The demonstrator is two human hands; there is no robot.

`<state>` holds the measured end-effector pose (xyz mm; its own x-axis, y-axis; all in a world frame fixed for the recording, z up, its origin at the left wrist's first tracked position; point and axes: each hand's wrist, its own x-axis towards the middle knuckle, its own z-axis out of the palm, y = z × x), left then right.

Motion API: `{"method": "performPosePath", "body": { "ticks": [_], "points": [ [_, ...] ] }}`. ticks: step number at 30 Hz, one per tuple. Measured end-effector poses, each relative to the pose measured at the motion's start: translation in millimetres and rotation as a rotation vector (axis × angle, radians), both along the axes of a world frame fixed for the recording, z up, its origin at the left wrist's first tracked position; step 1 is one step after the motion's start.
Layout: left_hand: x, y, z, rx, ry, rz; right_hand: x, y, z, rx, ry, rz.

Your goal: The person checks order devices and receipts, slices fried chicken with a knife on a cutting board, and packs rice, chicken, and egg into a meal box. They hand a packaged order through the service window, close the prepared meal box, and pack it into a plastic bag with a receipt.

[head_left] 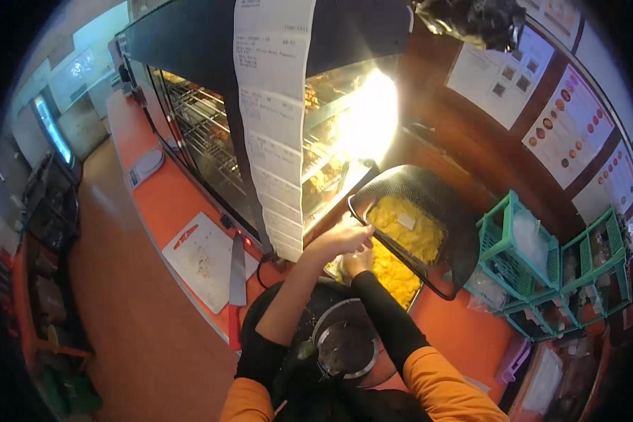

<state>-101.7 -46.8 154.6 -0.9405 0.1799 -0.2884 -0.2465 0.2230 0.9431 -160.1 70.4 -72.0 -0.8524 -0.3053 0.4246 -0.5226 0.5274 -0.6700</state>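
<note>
My left hand (346, 238) is closed round the black rim of a dark mesh food cover (464, 232), which stands tilted over a metal tray (416, 297). Yellow food in pieces (394, 274) fills the tray, and some shows through the mesh. A small pale rectangular thing (406, 221) appears within the yellow area. Just below my left hand, my right hand (359, 261) is at the tray's near left side, close to the food. Its fingers are mostly hidden, so whether it holds anything cannot be made out.
A lit glass heating cabinet (211, 133) stands ahead, with a long paper strip (274, 141) hanging in front. Left on the orange counter are a white cutting board (207, 264), a red-handled knife (237, 281) and a scale (146, 166). Green plastic baskets (520, 246) stand right; a dark round container (344, 344) is near me.
</note>
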Motion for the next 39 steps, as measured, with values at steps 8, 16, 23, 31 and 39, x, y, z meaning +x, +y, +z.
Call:
{"method": "performPosePath", "body": {
  "ticks": [8,16,23,31,39],
  "points": [
    [-15,13,9,0.015,0.048,-0.09,-45,20,5,0.338,-0.153,-0.074],
    [-16,16,17,0.045,0.065,-0.024,-37,30,8,0.674,-0.069,-0.063],
    [-14,21,21,0.14,-0.023,0.019,-39,57,63,0.896,-0.246,0.225],
    [-6,21,21,0.216,0.0,0.075,-33,66,77,0.981,-0.045,0.33],
    [4,21,20,0.161,-0.009,0.103,5,62,65,0.92,-0.032,0.33]
  ]
}}
